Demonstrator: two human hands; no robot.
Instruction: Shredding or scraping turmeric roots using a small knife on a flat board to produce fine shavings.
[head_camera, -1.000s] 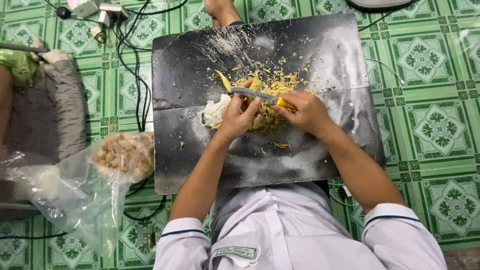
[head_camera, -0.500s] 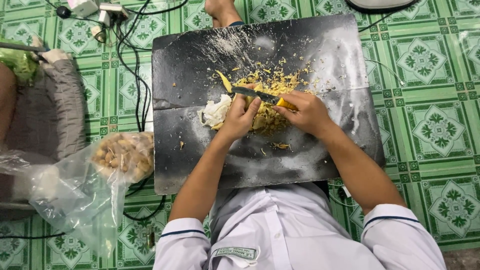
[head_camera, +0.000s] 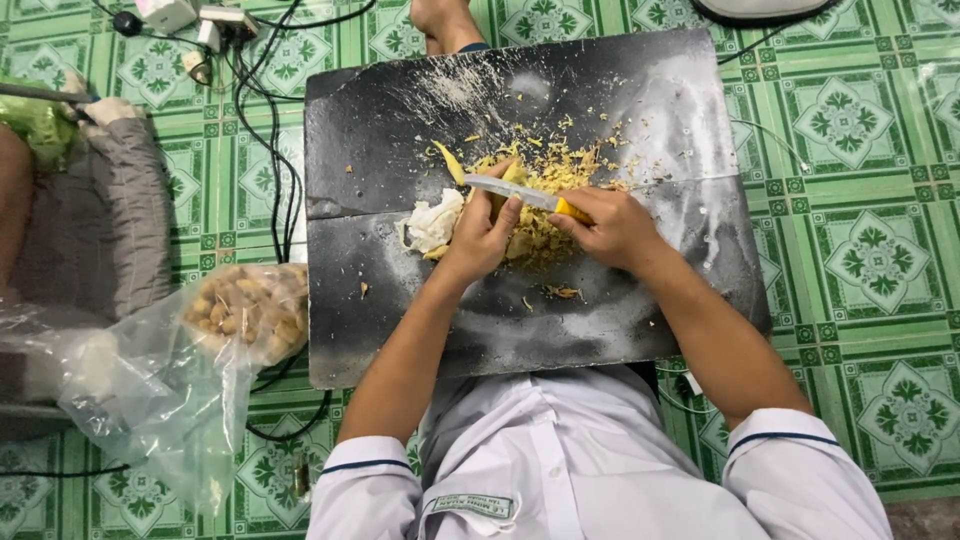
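Your right hand (head_camera: 610, 228) is closing round the yellow handle of the knife (head_camera: 525, 193), whose blade is running leftward across the pile of yellow scraps (head_camera: 555, 175) on the black board (head_camera: 400, 120). Your left hand (head_camera: 483, 235) is curling loosely, fingertips pressing on the yellowish piece (head_camera: 515, 245) just under the blade. So the knife's long axis is lying left to right, directly above the piece, with your left hand being the nearer one. A white lump (head_camera: 432, 222) is lying just left of that hand.
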